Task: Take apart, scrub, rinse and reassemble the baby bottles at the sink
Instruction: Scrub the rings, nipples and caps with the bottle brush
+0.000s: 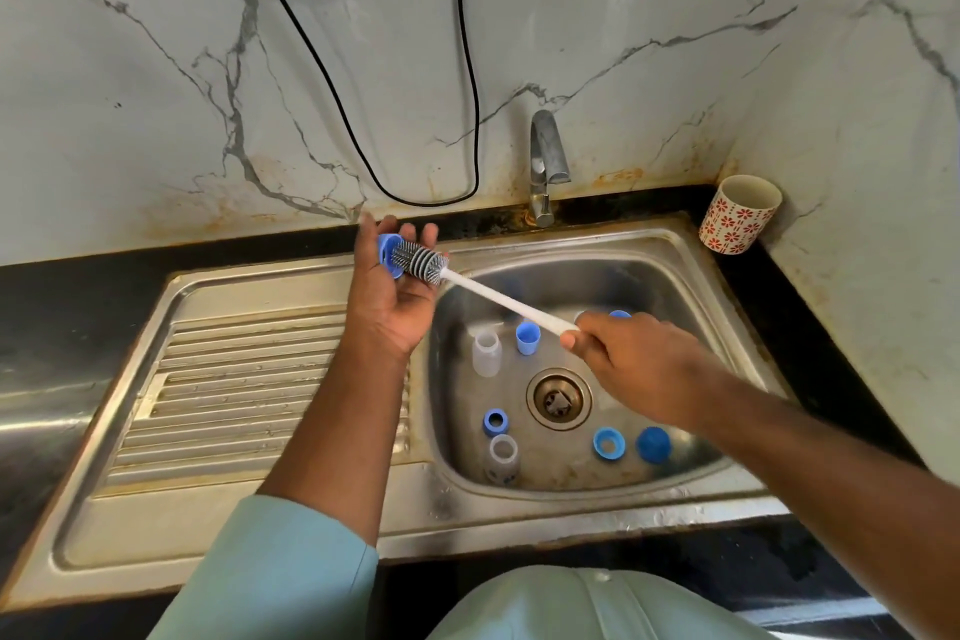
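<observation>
Cupping blue collar (388,255) in left hand (395,296) fingers, right hand (639,369) fingers gripping brush (498,299)

Sink basin (675,276) right of drainboard (249,379). Tap (545,161) behind basin. Cup (737,213) on counter, back right corner. In basin: two bottles (487,353) (503,457) left of drain (558,398); collar ring (495,422) between them; two caps (609,443) (653,444) front right of drain.

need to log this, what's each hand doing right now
Left hand: holds a blue bottle ring.
Right hand: grips the bottle brush handle.
</observation>
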Demonstrator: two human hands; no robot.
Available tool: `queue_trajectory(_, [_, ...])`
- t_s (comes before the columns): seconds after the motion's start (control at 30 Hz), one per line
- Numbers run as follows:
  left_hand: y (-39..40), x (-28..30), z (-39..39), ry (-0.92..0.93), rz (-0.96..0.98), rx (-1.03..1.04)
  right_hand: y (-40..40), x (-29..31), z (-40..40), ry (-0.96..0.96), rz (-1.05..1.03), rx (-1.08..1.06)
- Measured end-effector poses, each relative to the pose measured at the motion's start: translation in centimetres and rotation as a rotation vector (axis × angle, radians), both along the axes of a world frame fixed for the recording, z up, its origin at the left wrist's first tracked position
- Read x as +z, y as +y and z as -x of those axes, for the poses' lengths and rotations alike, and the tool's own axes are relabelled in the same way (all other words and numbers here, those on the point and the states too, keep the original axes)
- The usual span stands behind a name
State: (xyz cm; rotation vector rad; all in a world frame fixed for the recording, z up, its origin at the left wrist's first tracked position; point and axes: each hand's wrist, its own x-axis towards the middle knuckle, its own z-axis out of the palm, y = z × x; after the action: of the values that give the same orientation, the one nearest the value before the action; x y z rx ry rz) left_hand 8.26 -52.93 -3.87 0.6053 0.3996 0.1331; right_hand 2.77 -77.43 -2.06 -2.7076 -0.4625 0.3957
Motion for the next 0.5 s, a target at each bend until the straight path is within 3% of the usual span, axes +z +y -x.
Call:
queue_trajectory(0.13, [0.4, -0.2, 0.0, 0.016, -0.006, 0.03, -0.7, -1.0, 1.6, 0.006, -0.189, -0.118])
queue_trajectory(0.27, [-0.8, -0.2, 0.9, -0.068, -0.011, -0.029, 0.3, -1.3, 1.7, 0.013, -0.3, -0.092])
queue_trajectory(0.4, [-1.2, 0.1, 1.2, -0.059, 0.075, 0.071, 0.2, -1.6, 2.2, 0.025, -0.21, -0.05])
queue_trajectory(0.5, [-1.7, -0.2, 1.2, -0.062, 0.01, 0.078, 0.2, -1.3, 2.2, 0.029, -0.201, -0.057])
